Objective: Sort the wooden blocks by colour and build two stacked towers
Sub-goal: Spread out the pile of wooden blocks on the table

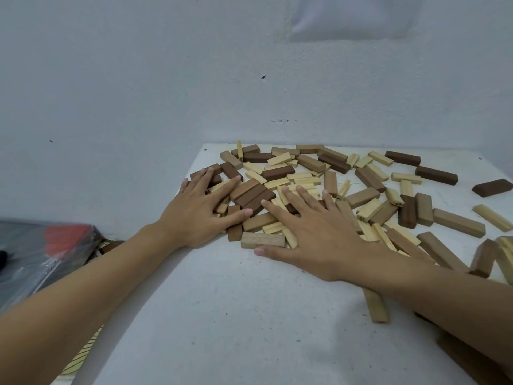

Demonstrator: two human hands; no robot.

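Note:
Several wooden blocks lie scattered in a loose pile on the far half of a white table. They come in pale yellow, mid tan and dark brown. My left hand lies flat with spread fingers on the left end of the pile, over dark and pale blocks. My right hand rests flat, fingers spread, on the pile's middle; its thumb touches a tan block at the front edge. Neither hand grips anything. A tan block lies partly under my right forearm.
A pale wall stands right behind the table. Left of the table, lower down, lies a clear plastic bag with something red inside. Dark brown blocks lie apart at the far right. Bare tabletop stretches in front of the pile.

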